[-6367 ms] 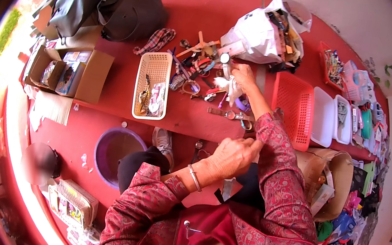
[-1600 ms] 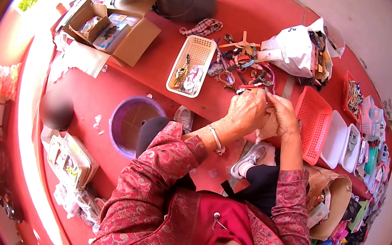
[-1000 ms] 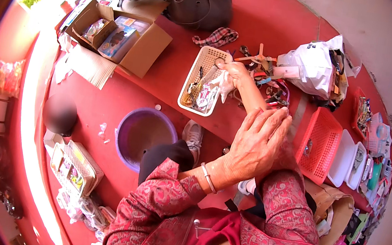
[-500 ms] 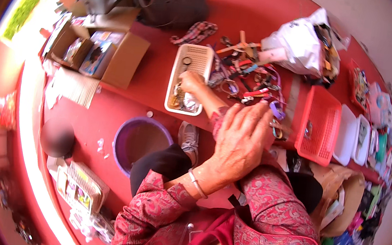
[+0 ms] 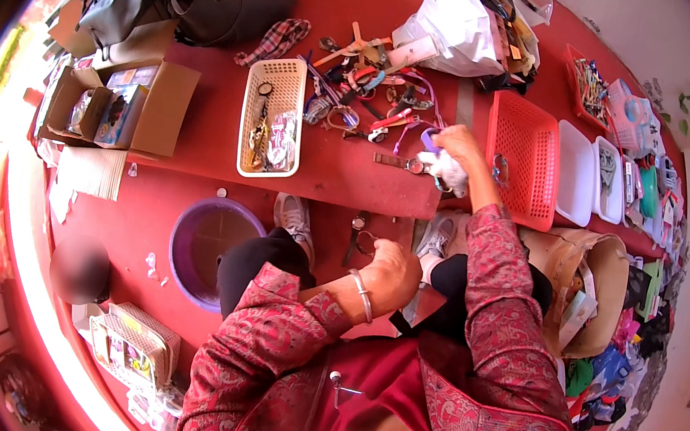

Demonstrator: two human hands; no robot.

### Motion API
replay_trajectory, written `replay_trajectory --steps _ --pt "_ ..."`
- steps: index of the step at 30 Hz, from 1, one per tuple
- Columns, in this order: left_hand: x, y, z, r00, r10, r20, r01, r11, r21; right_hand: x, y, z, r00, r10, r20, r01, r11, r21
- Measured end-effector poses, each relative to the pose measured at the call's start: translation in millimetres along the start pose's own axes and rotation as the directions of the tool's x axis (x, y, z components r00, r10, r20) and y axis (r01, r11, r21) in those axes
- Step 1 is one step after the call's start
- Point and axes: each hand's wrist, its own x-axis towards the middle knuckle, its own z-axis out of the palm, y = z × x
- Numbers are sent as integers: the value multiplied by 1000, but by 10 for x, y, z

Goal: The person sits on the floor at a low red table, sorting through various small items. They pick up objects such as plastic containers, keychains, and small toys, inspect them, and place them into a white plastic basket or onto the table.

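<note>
Red ledge: its bare top (image 5: 325, 170) runs across in front of us and carries the bags, baskets and pile; we see the work at its near edge.
White bag: at the far side, the white plastic bag (image 5: 447, 47) bulges with things.
Red basket: just right of our working hand, the red basket (image 5: 534, 152) has a watch-like piece at its left wall.
Cream basket: to the left, the cream basket (image 5: 299, 119) holds watches and a shiny packet.
Pile: the tangle of straps and watches (image 5: 376, 99) spreads between the cream basket and the white bag.
Right hand: our right hand (image 5: 459, 146) is closed on the white cloth (image 5: 451, 177), fingertips at the purple band (image 5: 429, 139); whether they pinch it, we cannot tell.
Left hand: our left hand (image 5: 393, 280) is curled low over our lap, fingers hidden, so we cannot tell if it holds anything.
White cloth: bunched under the right palm; we judge it light, soft and easily gripped anywhere.
Brown watch: the brown-strapped watch (image 5: 413, 165) lies just left of the cloth; we expect a bendy strap and a slippery, scratchable face, best held by the strap.
Purple band: probably light and smooth, best pinched by its edge.
</note>
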Motion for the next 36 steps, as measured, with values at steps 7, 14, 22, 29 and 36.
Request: replay_trajectory --steps 7,14,22,29,36 --pt "341 297 100 978 111 174 -103 993 -52 -138 171 78 977 66 -204 -120 957 -264" --pt "272 432 302 930 185 319 -160 982 -102 -150 -590 658 889 -411 -203 362 901 -240" --pt "312 273 248 989 65 131 -68 997 22 217 -828 1250 853 -506 -125 348 732 -586" --pt "271 250 183 981 90 174 -102 993 64 523 -607 134 970 -232 -77 242 956 167" --pt "381 137 254 990 138 3 -138 990 -12 75 -403 -1224 983 -104 153 -104 368 924"
